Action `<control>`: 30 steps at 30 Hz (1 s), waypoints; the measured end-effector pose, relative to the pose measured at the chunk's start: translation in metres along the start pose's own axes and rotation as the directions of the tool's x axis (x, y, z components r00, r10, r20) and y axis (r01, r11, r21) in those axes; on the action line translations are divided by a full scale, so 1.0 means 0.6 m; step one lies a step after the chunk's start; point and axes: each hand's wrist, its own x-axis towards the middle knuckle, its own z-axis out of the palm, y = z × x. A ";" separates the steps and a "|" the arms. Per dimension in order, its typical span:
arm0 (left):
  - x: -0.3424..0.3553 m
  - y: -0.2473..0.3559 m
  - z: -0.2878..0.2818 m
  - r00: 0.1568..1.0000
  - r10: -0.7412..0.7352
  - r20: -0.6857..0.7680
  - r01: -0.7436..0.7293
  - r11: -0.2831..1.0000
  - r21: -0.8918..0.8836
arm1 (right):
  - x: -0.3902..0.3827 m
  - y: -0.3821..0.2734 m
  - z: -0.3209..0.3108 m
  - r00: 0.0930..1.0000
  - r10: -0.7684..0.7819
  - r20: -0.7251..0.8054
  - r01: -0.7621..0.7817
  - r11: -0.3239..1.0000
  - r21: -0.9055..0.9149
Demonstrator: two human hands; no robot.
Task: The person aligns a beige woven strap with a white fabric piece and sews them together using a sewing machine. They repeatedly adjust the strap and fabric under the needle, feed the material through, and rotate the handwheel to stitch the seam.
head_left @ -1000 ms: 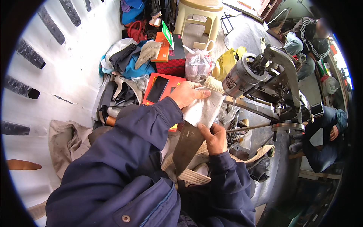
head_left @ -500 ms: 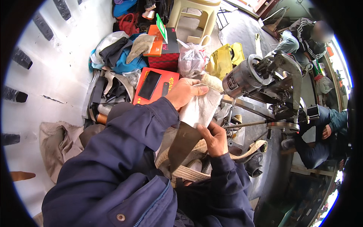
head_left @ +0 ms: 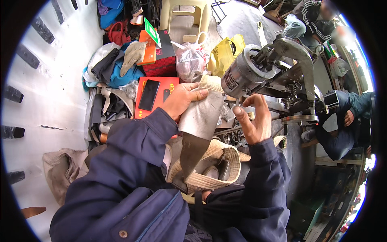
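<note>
My left hand [head_left: 181, 101] is closed, its thumb pinching a silver-grey sheet [head_left: 201, 113] that looks like leather or coated cloth. A dark grey flap [head_left: 193, 151] hangs below the sheet. Ribbed cream webbing [head_left: 211, 82] shows at its top, and a loop of similar webbing [head_left: 231, 161] lies lower down. Just right of the sheet stands a metal sewing machine [head_left: 244, 70] with a round cylindrical head. My right hand [head_left: 258, 121] is raised under that head, thumb and forefinger curled with a gap between them, close to a short metal rod [head_left: 238, 102].
A red box [head_left: 169, 82] with a black phone [head_left: 149, 95] lies left of the sheet. Behind are a plastic bag [head_left: 191, 60], a yellow bag [head_left: 225, 54] and a cream stool [head_left: 185, 8]. The machine's handwheel [head_left: 300, 119] is at right. People sit farther right.
My right hand has let go of the sheet's lower edge and moved up and right to the machine's head. My left hand still holds the sheet. The view has shifted slightly.
</note>
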 end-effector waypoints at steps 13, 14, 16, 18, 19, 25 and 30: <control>0.004 -0.003 0.000 1.000 -0.008 0.024 0.008 1.000 -0.030 | 0.013 0.014 0.038 0.996 -0.045 -0.079 0.045 0.999 -0.002; 0.005 -0.003 0.000 0.999 -0.010 0.030 0.011 0.999 -0.036 | 0.013 0.015 0.039 0.994 -0.052 -0.093 0.051 0.999 -0.017; 0.004 -0.003 0.001 0.998 -0.020 0.058 0.024 0.997 -0.068 | 0.015 0.015 0.039 0.988 -0.076 -0.133 0.070 0.996 -0.049; 0.004 -0.001 0.002 0.997 -0.023 0.069 0.028 0.996 -0.084 | 0.014 0.015 0.035 0.993 -0.062 -0.102 0.058 0.998 -0.040; 0.004 0.000 0.003 0.997 -0.024 0.079 0.032 0.994 -0.105 | 0.012 0.016 0.032 0.993 -0.064 -0.099 0.062 0.998 -0.027; 0.003 -0.002 0.005 0.997 -0.029 0.065 0.038 0.990 -0.138 | -0.063 0.075 -0.045 0.984 0.015 -0.177 -0.022 0.999 -0.037; 0.001 -0.005 0.006 0.997 -0.019 0.071 0.031 0.984 -0.175 | -0.141 0.240 -0.166 0.840 0.408 -0.358 -0.512 0.814 -0.273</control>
